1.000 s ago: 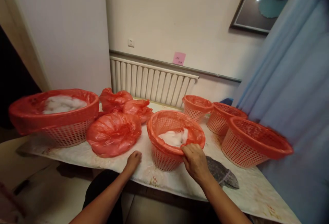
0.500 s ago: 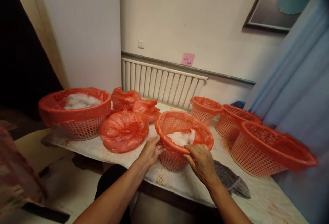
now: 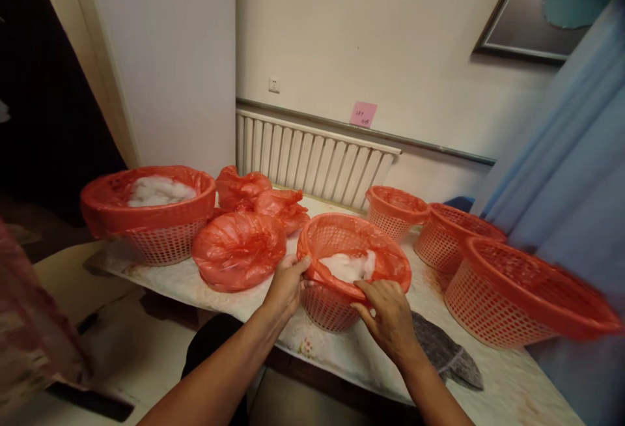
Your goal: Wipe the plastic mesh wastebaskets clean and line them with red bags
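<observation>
A small pink mesh basket (image 3: 326,309) lined with a red plastic bag (image 3: 390,263) stands near the table's front edge, with white fluffy stuffing (image 3: 349,266) inside. My left hand (image 3: 286,284) grips the bag's edge at the basket's left rim, fingers curled round it. My right hand (image 3: 389,318) pinches the bag's edge at the front right rim. Both hands are closed on the bag.
A large lined basket (image 3: 161,243) of white stuffing stands at the left. Three tied red bags (image 3: 237,250) lie beside it. Three more baskets (image 3: 508,296) line the right side. A grey felt piece (image 3: 439,351) lies on the table (image 3: 342,354). A radiator (image 3: 312,162) stands behind.
My left hand rose from the table top to the basket's left rim and took hold of the bag's edge. My right hand stayed at the front rim. The view shifted left.
</observation>
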{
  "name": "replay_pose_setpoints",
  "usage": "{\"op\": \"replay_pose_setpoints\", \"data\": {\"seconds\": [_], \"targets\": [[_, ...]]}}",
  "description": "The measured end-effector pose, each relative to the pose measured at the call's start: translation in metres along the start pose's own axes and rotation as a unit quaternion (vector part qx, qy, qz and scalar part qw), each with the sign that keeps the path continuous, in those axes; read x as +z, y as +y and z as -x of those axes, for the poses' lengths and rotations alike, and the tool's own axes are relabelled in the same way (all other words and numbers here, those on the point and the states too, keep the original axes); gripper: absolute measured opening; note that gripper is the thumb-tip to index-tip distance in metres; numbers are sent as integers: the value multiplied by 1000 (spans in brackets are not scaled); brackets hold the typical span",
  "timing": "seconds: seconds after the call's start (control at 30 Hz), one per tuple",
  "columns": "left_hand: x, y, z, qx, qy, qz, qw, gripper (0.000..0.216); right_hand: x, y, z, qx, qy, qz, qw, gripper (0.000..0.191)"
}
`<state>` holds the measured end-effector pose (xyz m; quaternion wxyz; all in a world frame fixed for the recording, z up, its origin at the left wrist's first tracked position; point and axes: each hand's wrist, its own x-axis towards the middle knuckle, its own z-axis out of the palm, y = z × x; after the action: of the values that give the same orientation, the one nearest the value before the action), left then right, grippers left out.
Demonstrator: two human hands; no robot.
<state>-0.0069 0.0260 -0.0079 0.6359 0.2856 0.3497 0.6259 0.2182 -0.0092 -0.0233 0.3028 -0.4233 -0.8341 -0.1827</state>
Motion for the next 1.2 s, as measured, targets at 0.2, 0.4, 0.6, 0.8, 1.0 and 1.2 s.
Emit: {"op": "replay_pose_setpoints", "data": {"seconds": [0.2,0.4,0.6,0.8,1.0,1.2], "targets": [[19,18,-2,65,-24,-44,997,23,1,0,-1,-8,2,8,1000,32],[46,24,-18,76,-48,-68,994,23,5,1,3,-7,43,-21,999,25],[49,14,-21,99,-69,-120,985,15,11,-4,4,-29,67,33,997,38],[28,3,-5,281,-181,-371,866,57,20,-5,8,-35,110,90,989,39],[25,5,-6,364,-310,-550,685,36,17,-1,6,-51,91,76,992,35],[37,4,-4,312,-259,-645,648,13,8,-3,4,-56,77,30,995,32]]}}
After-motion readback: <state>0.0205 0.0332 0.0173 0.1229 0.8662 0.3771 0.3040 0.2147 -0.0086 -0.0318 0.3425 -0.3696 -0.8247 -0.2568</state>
